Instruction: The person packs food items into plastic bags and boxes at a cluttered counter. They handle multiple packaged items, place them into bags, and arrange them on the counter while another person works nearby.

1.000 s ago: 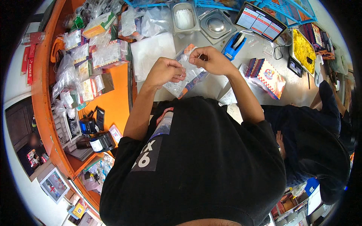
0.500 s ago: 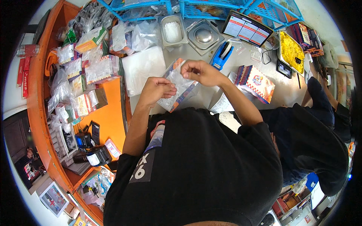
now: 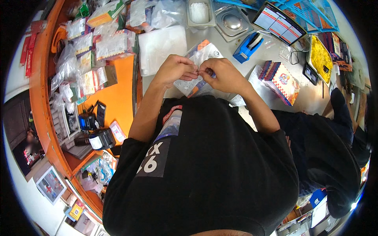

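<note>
Both hands meet over the grey table (image 3: 236, 82), right in front of the chest. The left hand (image 3: 175, 70) and the right hand (image 3: 224, 74) each pinch the edge of a clear bag (image 3: 201, 59). It looks thin, light, floppy and slippery, so its edge seems the best place to hold.

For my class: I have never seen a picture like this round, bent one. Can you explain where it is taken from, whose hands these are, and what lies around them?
A wide fisheye camera on a person's head looks down, so edges bend. There is no machine: the left hand and right hand meet over a grey counter, both pinching a clear plastic bag. Beyond lie a blue tape dispenser, a metal tray and a colourful box. Packed bags fill the orange shelf on the left.
</note>
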The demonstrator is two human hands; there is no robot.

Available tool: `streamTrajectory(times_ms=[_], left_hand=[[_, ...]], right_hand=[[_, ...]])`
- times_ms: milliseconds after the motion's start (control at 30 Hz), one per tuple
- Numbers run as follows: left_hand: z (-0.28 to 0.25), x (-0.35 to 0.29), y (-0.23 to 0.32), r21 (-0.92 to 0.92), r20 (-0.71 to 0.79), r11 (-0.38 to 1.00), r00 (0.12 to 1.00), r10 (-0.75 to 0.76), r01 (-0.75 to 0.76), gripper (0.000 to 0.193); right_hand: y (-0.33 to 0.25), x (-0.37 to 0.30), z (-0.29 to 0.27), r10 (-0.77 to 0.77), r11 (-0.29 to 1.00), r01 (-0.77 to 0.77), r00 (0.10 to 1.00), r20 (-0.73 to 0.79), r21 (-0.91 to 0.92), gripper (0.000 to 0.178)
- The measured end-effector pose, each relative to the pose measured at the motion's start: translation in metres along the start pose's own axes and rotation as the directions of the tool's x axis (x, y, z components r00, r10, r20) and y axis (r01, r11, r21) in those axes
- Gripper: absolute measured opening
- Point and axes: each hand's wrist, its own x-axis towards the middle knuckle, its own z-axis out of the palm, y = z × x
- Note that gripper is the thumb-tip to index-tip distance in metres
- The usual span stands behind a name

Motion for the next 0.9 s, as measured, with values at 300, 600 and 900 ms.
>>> streamTrajectory(times_ms=[300,600,900], left_hand=[[0.000,0.002,-0.004,-0.005,0.001,1.000,1.000,0.030,-0.030,0.016],[0.001,0.001,-0.003,0.014,-0.003,0.999,1.000,0.029,-0.029,0.016],[-0.013,0.003,-0.019,-0.015,0.169,0.988,0.973,0.155,-0.155,0.018]], right_hand=[[0.000,0.002,0.008,0.004,1.000,-0.004,1.000,0.016,0.007,0.013],[0.006,0.005,0.009,0.008,1.000,-0.008,1.000,0.003,0.027,0.014],[0.011,0.000,0.024,0.008,0.996,-0.001,0.996,-0.085,0.087,0.011]])
